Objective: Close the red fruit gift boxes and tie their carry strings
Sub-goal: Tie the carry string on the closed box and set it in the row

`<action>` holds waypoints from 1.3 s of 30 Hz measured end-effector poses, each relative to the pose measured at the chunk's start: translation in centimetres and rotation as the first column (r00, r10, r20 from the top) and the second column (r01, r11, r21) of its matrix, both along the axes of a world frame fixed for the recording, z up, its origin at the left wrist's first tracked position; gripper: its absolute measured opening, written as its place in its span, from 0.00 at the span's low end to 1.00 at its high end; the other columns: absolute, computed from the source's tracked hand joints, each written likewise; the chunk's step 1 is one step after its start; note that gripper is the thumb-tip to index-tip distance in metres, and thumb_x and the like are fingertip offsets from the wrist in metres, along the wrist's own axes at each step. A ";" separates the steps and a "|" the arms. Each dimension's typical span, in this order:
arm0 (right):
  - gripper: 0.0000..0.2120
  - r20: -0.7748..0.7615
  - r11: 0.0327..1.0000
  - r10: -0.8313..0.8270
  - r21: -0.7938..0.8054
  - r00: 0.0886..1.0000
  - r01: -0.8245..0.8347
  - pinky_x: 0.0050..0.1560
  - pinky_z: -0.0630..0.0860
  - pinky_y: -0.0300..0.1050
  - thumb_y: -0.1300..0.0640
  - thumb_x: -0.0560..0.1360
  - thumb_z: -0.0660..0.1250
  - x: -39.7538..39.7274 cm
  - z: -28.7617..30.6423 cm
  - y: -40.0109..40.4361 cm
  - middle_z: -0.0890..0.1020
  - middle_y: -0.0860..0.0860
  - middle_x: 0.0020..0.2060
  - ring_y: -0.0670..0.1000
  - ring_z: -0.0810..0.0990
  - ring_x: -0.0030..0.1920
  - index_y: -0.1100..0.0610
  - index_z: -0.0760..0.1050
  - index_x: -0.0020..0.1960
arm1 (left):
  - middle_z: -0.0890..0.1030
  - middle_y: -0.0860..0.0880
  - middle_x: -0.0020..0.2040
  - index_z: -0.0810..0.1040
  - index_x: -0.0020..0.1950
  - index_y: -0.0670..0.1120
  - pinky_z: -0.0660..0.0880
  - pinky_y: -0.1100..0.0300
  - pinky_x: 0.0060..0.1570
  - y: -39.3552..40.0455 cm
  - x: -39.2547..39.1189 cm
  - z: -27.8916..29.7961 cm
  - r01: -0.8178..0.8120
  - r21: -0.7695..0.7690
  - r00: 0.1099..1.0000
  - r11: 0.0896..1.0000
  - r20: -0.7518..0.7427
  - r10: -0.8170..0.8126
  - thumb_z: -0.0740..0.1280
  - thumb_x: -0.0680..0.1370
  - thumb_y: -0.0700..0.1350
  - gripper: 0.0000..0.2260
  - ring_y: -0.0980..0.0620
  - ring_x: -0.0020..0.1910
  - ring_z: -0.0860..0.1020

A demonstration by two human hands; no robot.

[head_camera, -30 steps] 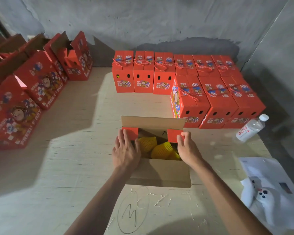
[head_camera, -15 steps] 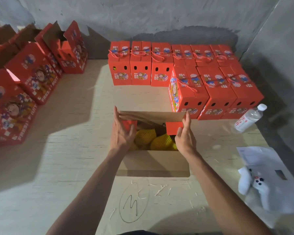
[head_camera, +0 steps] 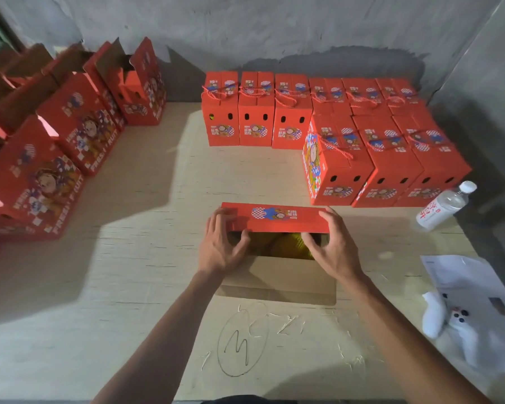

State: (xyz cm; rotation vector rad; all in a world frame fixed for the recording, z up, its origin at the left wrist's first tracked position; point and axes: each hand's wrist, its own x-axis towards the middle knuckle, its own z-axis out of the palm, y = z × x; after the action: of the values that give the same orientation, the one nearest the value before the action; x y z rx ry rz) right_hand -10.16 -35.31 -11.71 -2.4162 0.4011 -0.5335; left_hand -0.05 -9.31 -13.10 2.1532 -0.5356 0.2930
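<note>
The left hand (head_camera: 220, 246) and the right hand (head_camera: 333, 246) both grasp the far red flap (head_camera: 274, 218) of the open gift box (head_camera: 277, 279), fingers on top and thumbs under its edge. The flap lies folded over the far half of the box. Between the two thumbs, yellow fruit in foam netting (head_camera: 286, 243) is visible inside. The near cardboard flap (head_camera: 277, 275) lies just below the wrists. Beyond the right hand stand closed red boxes with tied strings (head_camera: 336, 158), and a water bottle (head_camera: 443, 205) lies to its right.
</note>
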 end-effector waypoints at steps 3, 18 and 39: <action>0.36 -0.066 1.000 0.018 -0.009 0.998 -0.018 0.70 0.74 0.53 0.41 0.74 0.75 -0.3 0.0 -0.1 0.66 0.52 0.78 0.51 0.67 0.77 0.58 0.69 0.75 | 0.73 0.48 0.68 0.73 0.60 0.43 0.75 0.54 0.61 0.2 0.2 -0.2 0.031 0.013 0.998 0.999 -0.049 -0.031 0.70 0.75 0.51 0.18 0.49 0.69 0.71; 0.28 -0.249 0.888 0.017 -0.441 0.968 -0.129 0.48 0.83 0.53 0.41 0.75 0.74 1.5 1.0 -1.9 0.73 0.54 0.74 0.58 0.85 0.57 0.63 0.77 0.63 | 0.69 0.52 0.65 0.66 0.55 0.52 0.74 0.48 0.50 0.0 4.7 1.6 0.181 0.447 0.969 0.876 -0.235 -0.081 0.70 0.75 0.64 0.22 0.43 0.56 0.73; 0.24 -0.003 0.998 0.016 0.057 1.000 -0.016 0.38 0.79 0.34 0.44 0.86 0.53 0.7 7.4 -2.5 0.86 0.52 0.47 0.49 0.86 0.41 0.60 0.80 0.54 | 0.65 0.48 0.68 0.65 0.61 0.49 0.75 0.46 0.46 -0.3 4.7 1.3 0.152 0.620 0.985 0.770 -0.161 -0.065 0.64 0.79 0.65 0.23 0.41 0.56 0.74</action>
State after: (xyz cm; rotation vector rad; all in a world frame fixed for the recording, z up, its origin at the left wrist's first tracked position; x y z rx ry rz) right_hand -9.42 -37.86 -4.34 -2.3645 0.3933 -0.5039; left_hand 4.65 -9.61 -11.85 2.7530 -0.7594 -0.1248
